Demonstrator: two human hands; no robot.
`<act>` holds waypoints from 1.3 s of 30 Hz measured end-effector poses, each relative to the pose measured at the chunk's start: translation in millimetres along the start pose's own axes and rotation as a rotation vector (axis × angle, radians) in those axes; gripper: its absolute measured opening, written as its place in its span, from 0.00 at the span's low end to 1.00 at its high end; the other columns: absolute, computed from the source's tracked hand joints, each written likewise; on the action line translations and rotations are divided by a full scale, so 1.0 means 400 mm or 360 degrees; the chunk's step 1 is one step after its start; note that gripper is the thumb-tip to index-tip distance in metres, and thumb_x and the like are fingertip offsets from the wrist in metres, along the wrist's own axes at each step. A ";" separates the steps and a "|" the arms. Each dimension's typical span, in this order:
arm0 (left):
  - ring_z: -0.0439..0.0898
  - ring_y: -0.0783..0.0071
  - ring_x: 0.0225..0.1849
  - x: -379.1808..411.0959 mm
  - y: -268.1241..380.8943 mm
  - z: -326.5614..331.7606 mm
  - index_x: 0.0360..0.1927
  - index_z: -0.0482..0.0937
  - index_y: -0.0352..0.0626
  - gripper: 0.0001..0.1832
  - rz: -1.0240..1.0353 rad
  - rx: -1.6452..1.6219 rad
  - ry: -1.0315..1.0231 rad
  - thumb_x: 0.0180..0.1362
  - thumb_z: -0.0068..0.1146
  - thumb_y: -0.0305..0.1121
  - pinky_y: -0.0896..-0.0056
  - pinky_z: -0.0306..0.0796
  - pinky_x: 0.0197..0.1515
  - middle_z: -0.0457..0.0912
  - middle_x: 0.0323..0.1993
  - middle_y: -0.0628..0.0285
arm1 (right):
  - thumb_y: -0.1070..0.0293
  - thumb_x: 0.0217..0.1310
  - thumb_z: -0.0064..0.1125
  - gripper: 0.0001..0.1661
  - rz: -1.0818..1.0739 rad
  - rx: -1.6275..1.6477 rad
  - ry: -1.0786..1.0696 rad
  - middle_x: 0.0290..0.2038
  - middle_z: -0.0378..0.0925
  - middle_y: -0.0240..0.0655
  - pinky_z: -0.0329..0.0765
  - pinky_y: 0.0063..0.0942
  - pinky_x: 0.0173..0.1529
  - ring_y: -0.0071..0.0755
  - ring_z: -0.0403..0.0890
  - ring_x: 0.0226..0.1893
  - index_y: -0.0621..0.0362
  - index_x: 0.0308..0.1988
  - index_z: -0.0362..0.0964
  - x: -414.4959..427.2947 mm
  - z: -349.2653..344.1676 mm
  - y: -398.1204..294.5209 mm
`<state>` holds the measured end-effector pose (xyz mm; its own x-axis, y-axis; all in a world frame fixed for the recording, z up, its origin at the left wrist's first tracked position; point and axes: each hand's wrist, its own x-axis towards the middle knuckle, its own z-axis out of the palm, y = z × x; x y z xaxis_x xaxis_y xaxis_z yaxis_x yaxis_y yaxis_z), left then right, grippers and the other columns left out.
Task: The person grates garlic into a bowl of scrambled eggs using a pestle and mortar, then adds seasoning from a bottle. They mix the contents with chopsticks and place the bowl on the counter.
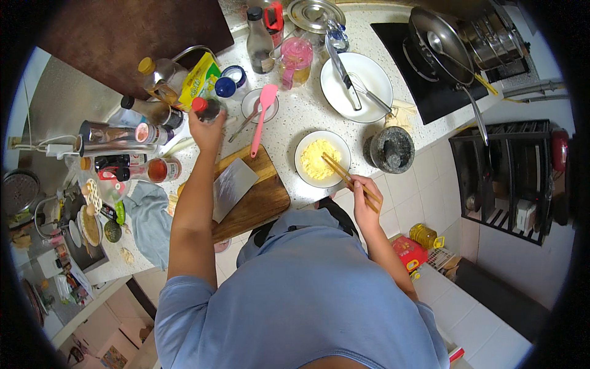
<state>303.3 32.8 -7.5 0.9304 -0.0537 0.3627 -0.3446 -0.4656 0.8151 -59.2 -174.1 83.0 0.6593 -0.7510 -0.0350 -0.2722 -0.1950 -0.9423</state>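
My left hand point(206, 131) is wrapped around a dark bottle with a red cap point(200, 104) among the condiments at the back left. In my right hand point(367, 200) is a pair of wooden chopsticks point(343, 174), their tips resting in crumbly yellow food point(318, 161). That food lies in a white bowl point(302, 176) near the counter's front edge. Between my arms, a cleaver point(234, 184) lies flat on a wooden cutting board point(265, 196). Behind it, a pink silicone spatula point(263, 115) leans across a small dish point(249, 99).
A stone mortar point(401, 154) stands right of the bowl. Behind it, a large white basin point(329, 99) holds a whisk point(368, 94) and a knife point(343, 76). The cooktop point(442, 104) carries a wok point(435, 39). A yellow packet point(198, 80) and several bottles crowd the back left.
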 end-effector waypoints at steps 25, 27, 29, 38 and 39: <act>0.74 0.61 0.52 -0.375 0.332 -0.156 0.53 0.69 0.40 0.38 -0.0068 -0.0512 -0.0867 0.36 0.76 0.32 0.64 0.68 0.56 0.72 0.49 0.55 | 0.70 0.62 0.60 0.24 0.0988 0.0806 -0.0056 0.44 0.75 0.31 0.78 0.19 0.39 0.23 0.78 0.41 0.58 0.57 0.66 0.005 0.021 0.111; 0.74 0.60 0.51 -0.362 0.344 -0.155 0.53 0.69 0.40 0.38 0.0034 -0.0452 -0.0862 0.36 0.76 0.31 0.64 0.69 0.54 0.72 0.48 0.54 | 0.70 0.61 0.61 0.22 0.1277 0.0210 -0.0360 0.43 0.76 0.30 0.78 0.23 0.39 0.24 0.78 0.41 0.59 0.54 0.69 0.002 -0.011 0.067; 0.73 0.59 0.50 -0.351 0.359 -0.153 0.53 0.69 0.39 0.38 0.0192 -0.0368 -0.0856 0.35 0.76 0.31 0.64 0.69 0.53 0.71 0.48 0.53 | 0.66 0.56 0.65 0.20 0.0283 -0.0493 -0.0746 0.41 0.77 0.36 0.77 0.33 0.43 0.37 0.80 0.40 0.60 0.48 0.74 -0.003 -0.032 -0.009; 0.74 0.56 0.48 -0.333 0.467 -0.135 0.53 0.72 0.43 0.39 0.0486 -0.0308 -0.1055 0.33 0.75 0.31 0.64 0.70 0.50 0.71 0.46 0.53 | 0.60 0.49 0.67 0.25 -0.1485 -0.0904 -0.0544 0.42 0.77 0.34 0.73 0.35 0.47 0.38 0.76 0.44 0.57 0.47 0.75 0.127 0.001 -0.342; 0.74 0.56 0.48 -0.331 0.477 -0.138 0.53 0.72 0.43 0.38 0.0465 -0.0310 -0.1077 0.33 0.75 0.31 0.64 0.71 0.50 0.71 0.46 0.53 | 0.59 0.48 0.67 0.26 -0.1577 -0.0961 -0.0589 0.42 0.77 0.33 0.73 0.34 0.47 0.36 0.76 0.44 0.57 0.48 0.75 0.138 0.004 -0.352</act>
<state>107.5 -0.1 125.1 0.6503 -0.7097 0.2710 -0.5461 -0.1887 0.8162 16.4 -187.1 213.3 0.8996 0.0958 0.4261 0.2453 -0.9180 -0.3115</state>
